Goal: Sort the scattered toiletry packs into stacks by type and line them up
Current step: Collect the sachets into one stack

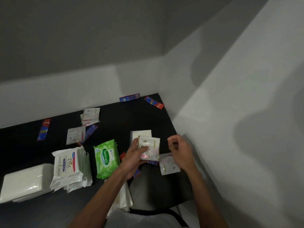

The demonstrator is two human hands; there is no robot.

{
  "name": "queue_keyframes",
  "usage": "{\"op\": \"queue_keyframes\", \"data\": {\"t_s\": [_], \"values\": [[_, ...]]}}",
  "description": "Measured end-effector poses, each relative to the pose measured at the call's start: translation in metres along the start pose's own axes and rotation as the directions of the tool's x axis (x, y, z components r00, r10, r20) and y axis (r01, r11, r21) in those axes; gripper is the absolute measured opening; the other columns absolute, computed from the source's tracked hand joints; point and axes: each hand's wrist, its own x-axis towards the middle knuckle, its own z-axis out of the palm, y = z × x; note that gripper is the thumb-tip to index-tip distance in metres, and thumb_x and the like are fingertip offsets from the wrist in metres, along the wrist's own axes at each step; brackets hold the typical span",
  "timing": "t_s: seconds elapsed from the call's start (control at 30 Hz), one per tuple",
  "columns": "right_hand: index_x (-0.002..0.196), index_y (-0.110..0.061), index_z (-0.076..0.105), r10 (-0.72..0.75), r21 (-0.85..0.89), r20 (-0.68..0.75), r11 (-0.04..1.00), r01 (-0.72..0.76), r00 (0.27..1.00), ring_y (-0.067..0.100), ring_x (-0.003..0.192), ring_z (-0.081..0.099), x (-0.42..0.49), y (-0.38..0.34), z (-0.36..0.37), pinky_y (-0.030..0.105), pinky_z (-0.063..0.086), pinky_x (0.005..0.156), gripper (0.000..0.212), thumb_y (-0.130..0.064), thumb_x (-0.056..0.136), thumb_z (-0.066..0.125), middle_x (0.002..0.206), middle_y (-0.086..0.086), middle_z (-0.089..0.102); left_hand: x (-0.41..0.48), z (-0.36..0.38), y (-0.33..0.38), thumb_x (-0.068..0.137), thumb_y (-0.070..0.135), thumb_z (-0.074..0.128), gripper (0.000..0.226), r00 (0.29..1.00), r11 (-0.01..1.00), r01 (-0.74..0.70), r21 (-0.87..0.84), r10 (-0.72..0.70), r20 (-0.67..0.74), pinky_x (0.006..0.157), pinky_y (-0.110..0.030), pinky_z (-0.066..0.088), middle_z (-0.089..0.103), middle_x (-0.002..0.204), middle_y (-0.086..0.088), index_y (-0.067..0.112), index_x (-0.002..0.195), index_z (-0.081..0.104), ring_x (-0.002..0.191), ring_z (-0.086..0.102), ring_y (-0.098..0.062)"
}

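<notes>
Head cam: left hand (133,160) fingers (144,148) pinch a Dove sachet (152,145) by its lower left edge, just above the bench (144,116). It looks light, floppy and slick, so an edge grip makes sense imo. Right hand (180,149) sits curled just beside it, can't tell if it's holding anything. Another sachet (169,166) lies below that hand.

A black surface (115,122) runs from 9 o'clock to the centre, meeting a pale back wall (65,55) at 11 o'clock and a side wall (246,112) at 3 o'clock, both crossed by soft grey shadows. Towards 6 o'clock lies a grey seat (156,186) — black-rimmed
</notes>
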Motion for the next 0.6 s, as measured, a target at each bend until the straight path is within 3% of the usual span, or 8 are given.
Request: {"op": "queue_keyframes", "data": {"t_s": [0.1,0.23,0.37,0.5,0.6], "values": [[0.126,-0.028,0.063,0.045,-0.201,0.135,0.979,-0.017,0.990,0.003,0.104,0.064,-0.001,0.015,-0.006,0.022,0.055,0.095,0.029,-0.013,0.102,0.068,0.124,-0.007,0.067,0.000,-0.003,-0.002,0.104,0.002,0.057,0.040,0.999,1.000,-0.022,0.015,0.023,-0.036,0.091,-0.045,0.063,0.074,0.128,-0.011,0.021,0.139,0.055,0.113,0.075,-0.028],[0.152,-0.034,0.047,0.095,-0.420,0.282,0.907,0.034,0.955,0.022,0.140,0.047,-0.012,0.032,0.000,0.040,0.049,0.112,0.066,-0.034,0.094,0.078,0.156,-0.006,0.043,-0.001,-0.004,-0.006,0.103,0.002,0.057,0.039,0.999,1.000,-0.020,-0.003,0.020,-0.042,0.089,-0.043,0.063,0.076,0.125,-0.009,0.021,0.138,0.057,0.112,0.075,-0.028],[0.163,-0.036,0.028,0.129,-0.607,0.351,0.786,0.120,0.927,0.030,0.149,0.029,-0.020,0.043,0.011,0.044,0.038,0.120,0.094,-0.042,0.087,0.083,0.162,-0.002,0.030,0.000,-0.003,-0.008,0.102,0.002,0.057,0.040,0.998,1.000,-0.012,-0.017,0.011,-0.058,0.088,-0.043,0.063,0.076,0.125,-0.009,0.021,0.137,0.059,0.109,0.076,-0.026],[0.156,-0.039,0.032,0.211,-0.616,0.322,0.787,0.036,0.923,0.037,0.152,0.021,-0.022,0.045,0.013,0.046,0.037,0.121,0.089,-0.045,0.084,0.085,0.157,0.010,0.026,-0.001,-0.002,-0.011,0.102,0.003,0.055,0.038,0.998,1.000,-0.008,-0.019,0.007,-0.059,0.090,-0.044,0.062,0.077,0.120,-0.008,0.020,0.136,0.060,0.109,0.076,-0.027],[0.152,-0.028,0.045,0.192,-0.602,0.276,0.799,0.014,0.942,0.032,0.145,0.035,-0.024,0.046,0.010,0.039,0.046,0.113,0.066,-0.044,0.096,0.075,0.154,0.010,0.027,0.000,-0.003,-0.013,0.103,0.005,0.055,0.039,0.997,1.000,-0.008,-0.006,0.008,-0.070,0.094,-0.047,0.061,0.076,0.124,-0.010,0.021,0.138,0.059,0.112,0.074,-0.030]]}}
